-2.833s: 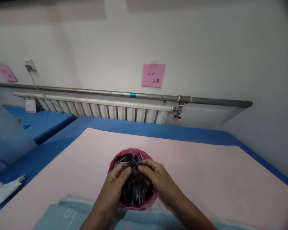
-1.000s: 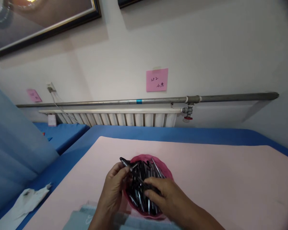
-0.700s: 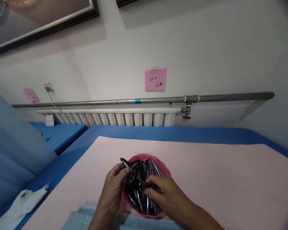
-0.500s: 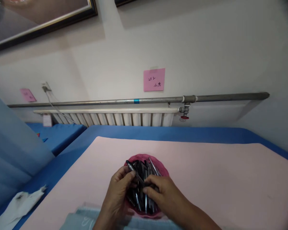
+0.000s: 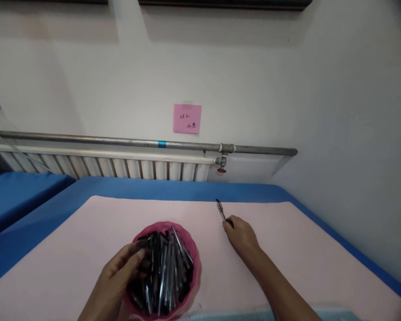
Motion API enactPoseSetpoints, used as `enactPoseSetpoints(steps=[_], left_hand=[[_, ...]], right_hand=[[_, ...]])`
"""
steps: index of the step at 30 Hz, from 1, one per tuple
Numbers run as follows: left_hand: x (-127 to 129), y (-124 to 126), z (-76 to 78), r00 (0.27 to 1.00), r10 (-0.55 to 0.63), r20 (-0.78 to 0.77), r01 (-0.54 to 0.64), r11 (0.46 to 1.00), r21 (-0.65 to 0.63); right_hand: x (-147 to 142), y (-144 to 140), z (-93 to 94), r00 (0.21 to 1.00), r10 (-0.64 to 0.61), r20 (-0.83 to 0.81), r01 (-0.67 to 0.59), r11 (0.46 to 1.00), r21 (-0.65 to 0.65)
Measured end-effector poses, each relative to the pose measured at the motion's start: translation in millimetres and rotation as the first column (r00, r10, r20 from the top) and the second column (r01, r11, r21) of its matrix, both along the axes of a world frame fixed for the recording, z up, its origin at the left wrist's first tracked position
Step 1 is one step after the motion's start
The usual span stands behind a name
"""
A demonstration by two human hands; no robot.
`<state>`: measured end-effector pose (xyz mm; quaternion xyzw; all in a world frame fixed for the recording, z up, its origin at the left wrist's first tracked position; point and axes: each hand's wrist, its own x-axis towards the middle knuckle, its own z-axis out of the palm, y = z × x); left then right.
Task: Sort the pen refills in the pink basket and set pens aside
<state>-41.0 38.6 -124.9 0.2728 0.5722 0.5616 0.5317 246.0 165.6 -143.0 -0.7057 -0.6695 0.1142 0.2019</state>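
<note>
A pink tub (image 5: 192, 247) full of several black and silver pens (image 5: 163, 272) stands on the pink mat near me. My left hand (image 5: 120, 272) rests on the tub's left rim, its fingers touching pens on the pile. Off to the right of the tub, my right hand (image 5: 241, 234) is stretched out over the mat and pinches one black pen (image 5: 220, 208), whose tip points away from me toward the mat's far edge.
The pink mat (image 5: 297, 249) lies on a blue-covered table (image 5: 153, 189) against a white wall. A radiator (image 5: 120, 165), a grey pipe (image 5: 254, 149) and a pink note (image 5: 187, 118) are behind. A second blue table (image 5: 16, 191) stands left.
Both hands were together over the tub holding one pen. My right hand has carried the pen away to the right and forward. The view has swung right.
</note>
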Motion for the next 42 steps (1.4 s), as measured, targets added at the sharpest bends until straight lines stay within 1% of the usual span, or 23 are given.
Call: enactPoseSetpoints(steps=[4, 7, 10, 13, 15, 16, 17, 18, 19, 20, 21, 22, 25, 28, 30, 32, 34, 36, 37, 38, 39, 42], left_hand=[[4, -1, 1.7, 1.0, 0.013, 0.006, -0.013, 1.0, -0.01], [3, 0, 2.7, 1.0, -0.002, -0.019, 0.002, 1.0, 0.009], [1, 1, 2.8, 0.998, -0.033, -0.051, 0.035, 0.999, 0.04], [0, 2, 5.9, 0.996, -0.022, -0.083, 0.028, 0.997, 0.067], [1, 1, 10.0, 0.995, -0.004, -0.101, 0.012, 0.997, 0.077], [2, 1, 12.1, 0.994, -0.003, -0.108, 0.012, 0.997, 0.082], [2, 1, 13.8, 0.993, -0.005, -0.115, 0.015, 0.996, 0.086], [2, 0, 15.0, 0.992, -0.008, -0.122, 0.019, 0.996, 0.089], [2, 0, 15.4, 0.991, -0.008, -0.132, 0.02, 0.995, 0.093], [1, -1, 15.0, 0.989, -0.008, -0.148, 0.022, 0.995, 0.097], [-1, -1, 13.9, 0.985, -0.003, -0.171, 0.021, 0.994, 0.103], [-3, -1, 12.4, 0.979, 0.008, -0.201, 0.015, 0.993, 0.113], [-11, -1, 7.5, 0.938, 0.066, -0.34, -0.018, 0.99, 0.141], [-15, -1, 3.7, 0.847, 0.102, -0.522, -0.031, 0.989, 0.143], [-13, 0, 0.1, 0.742, 0.102, -0.662, -0.001, 0.988, 0.152], [-9, 3, -5.3, 0.581, 0.124, -0.804, 0.049, 0.981, 0.187], [-3, 6, -11.7, 0.385, 0.151, -0.91, 0.098, 0.974, 0.203], [2, 10, -16.8, 0.212, 0.149, -0.966, 0.124, 0.976, 0.178], [4, 11, -18.4, 0.147, 0.138, -0.979, 0.125, 0.98, 0.157], [6, 13, -19.3, 0.098, 0.127, -0.987, 0.121, 0.983, 0.138], [8, 14, -19.7, 0.065, 0.116, -0.991, 0.114, 0.986, 0.123], [10, 15, -18.9, 0.024, 0.074, -0.997, 0.096, 0.992, 0.076]], right_hand=[[10, 13, -5.2, 0.994, -0.051, 0.098, 0.053, 0.998, -0.017], [13, 18, -5.6, 0.99, -0.062, 0.127, 0.065, 0.998, -0.023], [11, 15, -0.1, 0.99, -0.059, 0.129, 0.059, 0.998, -0.002], [-1, 3, 12.7, 0.993, -0.011, 0.114, 0.004, 0.998, 0.057], [-18, -11, 23.2, 0.994, 0.065, 0.084, -0.073, 0.993, 0.092], [-28, -19, 28.1, 0.988, 0.142, 0.055, -0.147, 0.984, 0.101], [-39, -29, 32.5, 0.965, 0.258, -0.044, -0.252, 0.96, 0.12], [-50, -38, 35.9, 0.92, 0.369, -0.129, -0.353, 0.926, 0.131], [-61, -48, 38.3, 0.87, 0.454, -0.192, -0.437, 0.891, 0.125], [-71, -57, 39.6, 0.833, 0.508, -0.218, -0.503, 0.86, 0.084], [-79, -66, 39.7, 0.815, 0.542, -0.207, -0.546, 0.837, 0.04], [-86, -73, 38.8, 0.807, 0.568, -0.163, -0.572, 0.82, 0.021], [-99, -85, 33.3, 0.788, 0.615, 0.008, -0.616, 0.788, 0.0], [-105, -86, 28.8, 0.754, 0.647, 0.113, -0.65, 0.76, -0.017], [-108, -85, 27.8, 0.74, 0.657, 0.142, -0.66, 0.75, -0.033], [-110, -84, 27.8, 0.741, 0.651, 0.162, -0.656, 0.754, -0.033], [-110, -85, 27.8, 0.748, 0.64, 0.175, -0.647, 0.762, -0.024], [-110, -85, 27.7, 0.753, 0.633, 0.177, -0.641, 0.767, -0.016], [-110, -86, 27.5, 0.756, 0.632, 0.172, -0.639, 0.769, -0.016], [-109, -86, 27.4, 0.758, 0.632, 0.162, -0.638, 0.77, -0.017], [-109, -86, 27.2, 0.761, 0.631, 0.152, -0.636, 0.772, -0.02], [-108, -85, 25.9, 0.765, 0.632, 0.123, -0.633, 0.773, -0.03]])
